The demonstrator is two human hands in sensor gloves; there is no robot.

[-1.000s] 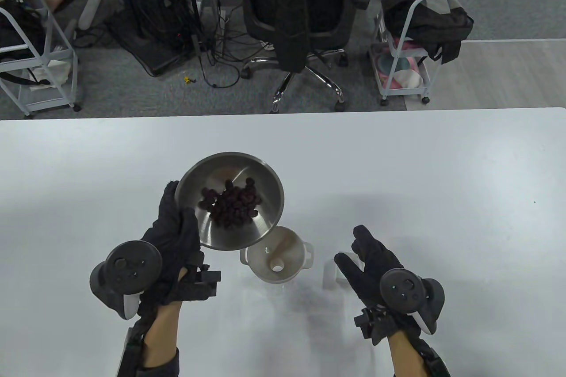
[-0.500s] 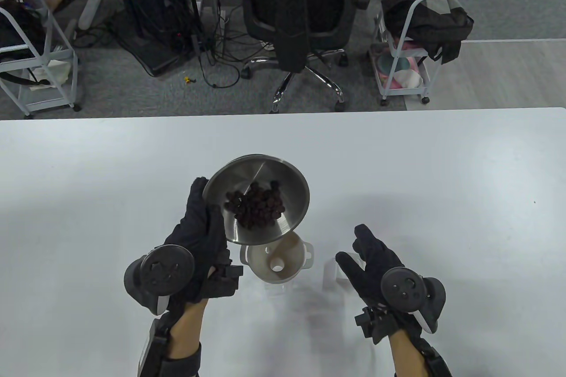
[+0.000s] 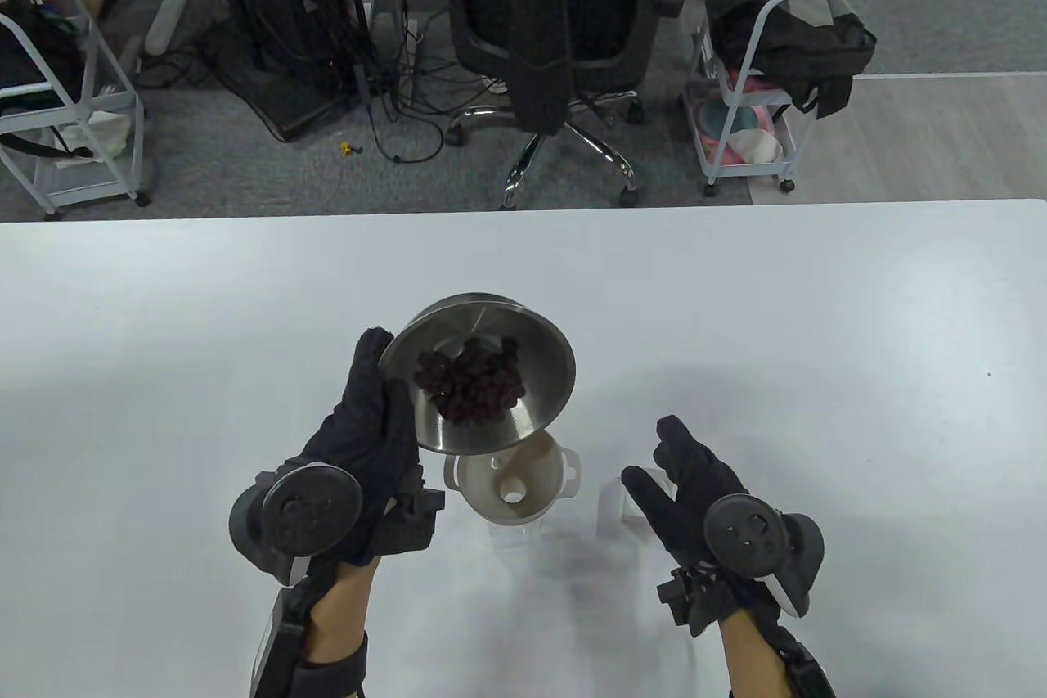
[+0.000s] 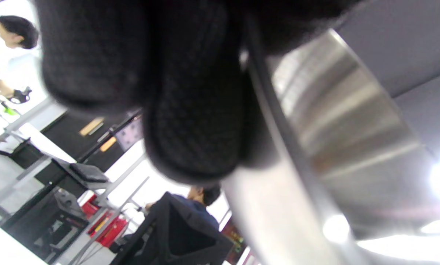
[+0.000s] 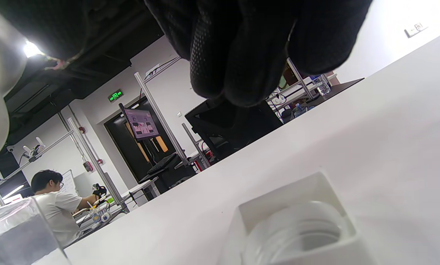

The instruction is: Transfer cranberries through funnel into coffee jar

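Observation:
My left hand (image 3: 368, 436) grips the rim of a steel bowl (image 3: 523, 416) and holds it tilted above the table. Dark red cranberries (image 3: 473, 383) lie heaped in it. The bowl's lower edge hangs over a white funnel (image 3: 514, 483) that stands in a clear jar, which is mostly hidden under it. In the left wrist view my gloved fingers (image 4: 194, 110) lie against the bowl's outer wall (image 4: 345, 121). My right hand (image 3: 679, 485) is spread open just right of the funnel, over a white square lid (image 3: 612, 508). The lid (image 5: 297, 221) lies upside down on the table.
The white table (image 3: 818, 321) stretches out on all sides. Beyond its far edge are an office chair (image 3: 548, 19), metal carts (image 3: 752, 76) and cables on the floor. A corner of the clear jar (image 5: 17, 232) shows in the right wrist view.
My left hand moved the bowl to the right, over the funnel's rim, and tilted it more steeply. The cranberries have stayed in the bowl. My right hand has not moved.

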